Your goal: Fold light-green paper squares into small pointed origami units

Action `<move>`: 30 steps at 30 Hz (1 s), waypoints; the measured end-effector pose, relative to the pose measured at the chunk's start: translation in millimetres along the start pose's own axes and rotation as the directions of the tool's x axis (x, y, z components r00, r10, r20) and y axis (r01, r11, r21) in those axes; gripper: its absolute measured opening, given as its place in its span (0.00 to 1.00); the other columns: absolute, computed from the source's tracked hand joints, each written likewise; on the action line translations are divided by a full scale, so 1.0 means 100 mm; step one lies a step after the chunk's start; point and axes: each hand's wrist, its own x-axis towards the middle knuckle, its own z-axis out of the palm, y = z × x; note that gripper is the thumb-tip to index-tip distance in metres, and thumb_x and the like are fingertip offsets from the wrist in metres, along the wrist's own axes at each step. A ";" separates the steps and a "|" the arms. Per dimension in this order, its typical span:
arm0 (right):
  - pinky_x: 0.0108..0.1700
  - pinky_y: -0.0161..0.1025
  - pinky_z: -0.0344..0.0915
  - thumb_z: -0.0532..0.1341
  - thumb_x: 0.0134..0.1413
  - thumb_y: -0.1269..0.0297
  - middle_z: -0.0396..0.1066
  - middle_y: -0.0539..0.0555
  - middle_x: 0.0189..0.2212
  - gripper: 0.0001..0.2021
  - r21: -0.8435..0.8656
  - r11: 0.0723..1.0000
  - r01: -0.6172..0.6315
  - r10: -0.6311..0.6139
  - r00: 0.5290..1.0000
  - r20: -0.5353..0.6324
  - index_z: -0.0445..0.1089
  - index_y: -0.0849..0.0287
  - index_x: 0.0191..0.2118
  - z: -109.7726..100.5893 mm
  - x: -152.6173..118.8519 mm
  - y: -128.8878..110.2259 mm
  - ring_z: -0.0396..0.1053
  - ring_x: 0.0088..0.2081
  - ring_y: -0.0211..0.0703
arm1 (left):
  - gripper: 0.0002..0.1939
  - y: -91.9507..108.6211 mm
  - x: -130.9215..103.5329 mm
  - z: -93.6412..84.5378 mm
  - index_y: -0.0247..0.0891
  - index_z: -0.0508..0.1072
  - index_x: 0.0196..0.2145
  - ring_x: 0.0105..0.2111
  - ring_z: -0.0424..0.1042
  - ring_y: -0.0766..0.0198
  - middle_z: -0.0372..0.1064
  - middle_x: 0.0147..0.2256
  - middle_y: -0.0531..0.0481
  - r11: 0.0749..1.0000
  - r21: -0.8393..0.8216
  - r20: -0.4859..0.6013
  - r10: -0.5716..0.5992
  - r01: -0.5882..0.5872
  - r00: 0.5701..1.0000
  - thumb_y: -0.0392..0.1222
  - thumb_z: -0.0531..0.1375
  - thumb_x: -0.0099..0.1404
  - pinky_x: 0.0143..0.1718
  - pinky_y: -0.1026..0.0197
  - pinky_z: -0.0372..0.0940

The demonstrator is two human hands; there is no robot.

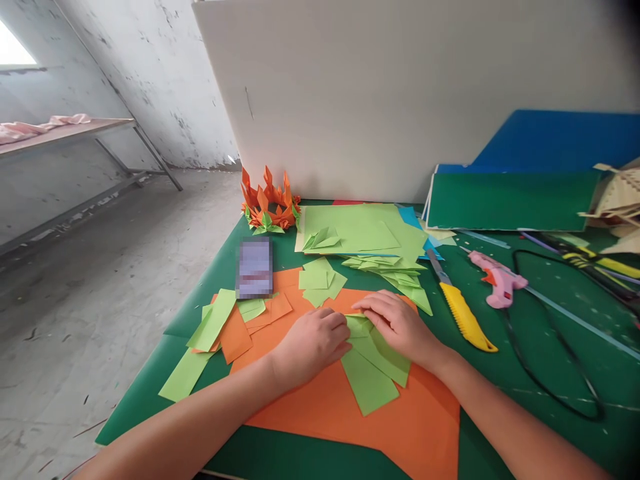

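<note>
Directly between left fingers (341,333) and right fingers (374,304): green paper (357,327).

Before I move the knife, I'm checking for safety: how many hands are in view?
2: the left hand and the right hand, both at the green papers over the orange sheet. None looks hidden.

Paper slips (373,390) matt; knife handle (464,317) plastic; wall (150,67) rough.

Apparently a craft workshop. Cut light-green paper (373,385), a pink plastic glue gun (501,288) and a yellow-handled cutter (463,315) show it.
</note>
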 end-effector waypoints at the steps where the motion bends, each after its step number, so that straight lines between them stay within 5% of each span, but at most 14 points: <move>1: 0.44 0.45 0.69 0.52 0.64 0.71 0.74 0.54 0.40 0.11 0.002 1.000 -0.014 0.014 1.000 0.004 0.70 0.53 0.44 0.00 0.00 0.00 0.69 0.44 0.47 | 0.12 -0.01 0.01 0.01 0.35 0.72 0.34 0.35 0.66 0.61 0.69 0.35 0.47 1.000 0.010 -0.002 0.009 -0.009 1.000 0.40 0.51 0.72 0.37 0.60 0.65; 12: 0.28 0.33 0.63 0.57 0.53 0.73 0.67 0.49 0.28 0.17 0.142 0.962 -0.234 0.206 0.961 0.185 0.69 0.54 0.48 -0.04 -0.06 -0.08 0.62 0.26 0.37 | 0.11 -0.03 -0.02 0.03 0.35 0.69 0.36 0.35 0.64 0.61 0.66 0.38 0.45 1.000 0.009 0.046 -0.006 0.006 0.999 0.30 0.48 0.69 0.33 0.63 0.62; 19: 0.24 0.34 0.58 0.58 0.60 0.60 0.67 0.49 0.24 0.09 0.099 0.947 -0.305 0.293 0.949 0.120 0.73 0.56 0.40 0.02 -0.02 -0.09 0.60 0.23 0.37 | 0.12 0.02 -0.01 0.01 0.36 0.68 0.44 0.36 0.67 0.59 0.67 0.40 0.45 0.994 0.109 0.099 0.001 -0.012 0.995 0.32 0.47 0.70 0.35 0.59 0.64; 25: 0.28 0.35 0.63 0.58 0.59 0.66 0.72 0.51 0.29 0.05 0.085 0.970 -0.228 0.225 0.973 0.041 0.71 0.56 0.34 0.05 -0.01 -0.11 0.66 0.28 0.40 | 0.13 0.02 -0.03 -0.03 0.37 0.70 0.44 0.40 0.68 0.59 0.68 0.41 0.45 0.999 0.053 0.075 -0.002 -0.002 0.997 0.32 0.47 0.70 0.42 0.58 0.66; 30: 0.34 0.39 0.65 0.57 0.61 0.69 0.71 0.52 0.29 0.07 0.039 0.999 -0.033 0.033 0.999 0.006 0.69 0.56 0.32 0.04 -0.02 -0.10 0.68 0.33 0.43 | 0.13 0.08 -0.05 -0.04 0.38 0.73 0.39 0.38 0.68 0.58 0.67 0.42 0.44 0.996 0.057 0.032 -0.072 0.070 0.997 0.33 0.48 0.70 0.39 0.57 0.66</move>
